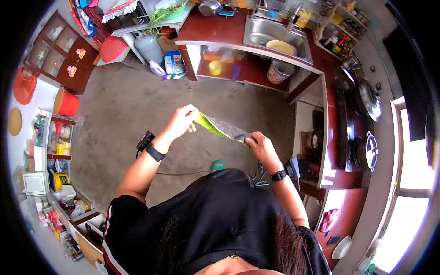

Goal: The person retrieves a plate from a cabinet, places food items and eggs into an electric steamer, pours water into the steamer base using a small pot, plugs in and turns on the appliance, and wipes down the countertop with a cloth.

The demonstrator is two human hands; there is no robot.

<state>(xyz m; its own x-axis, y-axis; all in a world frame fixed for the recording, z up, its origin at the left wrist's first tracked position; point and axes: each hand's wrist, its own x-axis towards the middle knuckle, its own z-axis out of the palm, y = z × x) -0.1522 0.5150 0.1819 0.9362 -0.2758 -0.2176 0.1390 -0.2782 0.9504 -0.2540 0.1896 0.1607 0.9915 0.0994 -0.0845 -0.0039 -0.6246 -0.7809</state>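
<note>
A cloth [225, 129], green on one side and grey on the other, is stretched between my two hands above the floor. My left hand [182, 122] pinches its green end, fingers closed around the edge. At the other end, the thumb and fingers of my right hand [263, 149] grip the grey part. The cloth slopes down slightly from left to right and looks folded or twisted along its length. Each wrist wears a black band, and the left one carries a small dark device [145, 141].
A counter with a steel sink [279, 39] runs along the back, with a stove [347, 123] on the right. A gas cylinder [149, 48] stands at the back left. Shelves [59, 157] line the left wall. A green round object [218, 165] shows low down near my body.
</note>
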